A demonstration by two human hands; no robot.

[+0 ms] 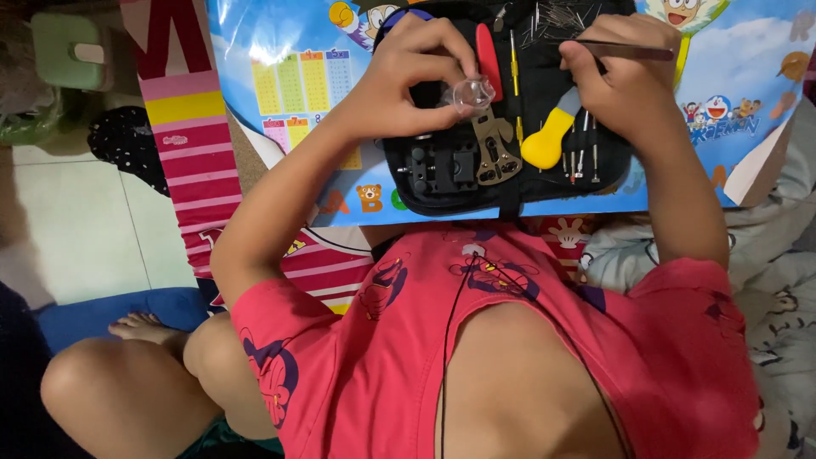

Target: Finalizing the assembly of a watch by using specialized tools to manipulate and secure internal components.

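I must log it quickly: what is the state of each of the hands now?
Left hand: closed, pinching a small clear round piece.
Right hand: closed, holding thin tweezers.

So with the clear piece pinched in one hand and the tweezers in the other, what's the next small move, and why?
Probably bring the tweezers in the right hand across to the small clear piece pinched by the left hand. The two are still apart above the open black tool case.

My left hand (416, 72) and right hand (625, 81) crowd the open black tool case (442, 183), screwdrivers (582, 157) packed between, bare poster (289, 93) passable leftward.
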